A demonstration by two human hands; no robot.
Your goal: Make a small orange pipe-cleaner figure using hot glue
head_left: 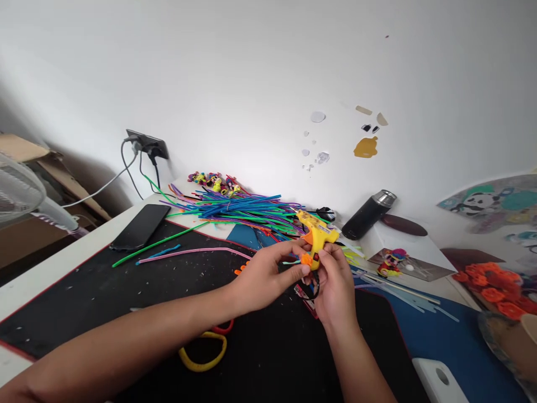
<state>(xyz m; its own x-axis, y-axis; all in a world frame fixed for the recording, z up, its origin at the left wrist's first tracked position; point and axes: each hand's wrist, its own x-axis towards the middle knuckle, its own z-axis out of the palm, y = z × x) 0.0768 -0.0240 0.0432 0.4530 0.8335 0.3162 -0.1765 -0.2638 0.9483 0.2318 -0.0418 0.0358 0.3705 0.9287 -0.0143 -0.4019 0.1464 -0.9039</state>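
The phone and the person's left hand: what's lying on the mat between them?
In the head view, between the phone and the left hand lie a green stick, a short blue one and a pink one.

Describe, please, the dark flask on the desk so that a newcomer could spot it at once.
Start at the white wall behind the desk and drop to the heap of coloured pipe cleaners. Just right of it, past the yellow glue gun, lies the flask, tilted. It alone is black with a silver cap.

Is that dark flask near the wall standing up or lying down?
Lying down: the flask rests tilted on its side on the white surface, silver cap end raised toward the wall.
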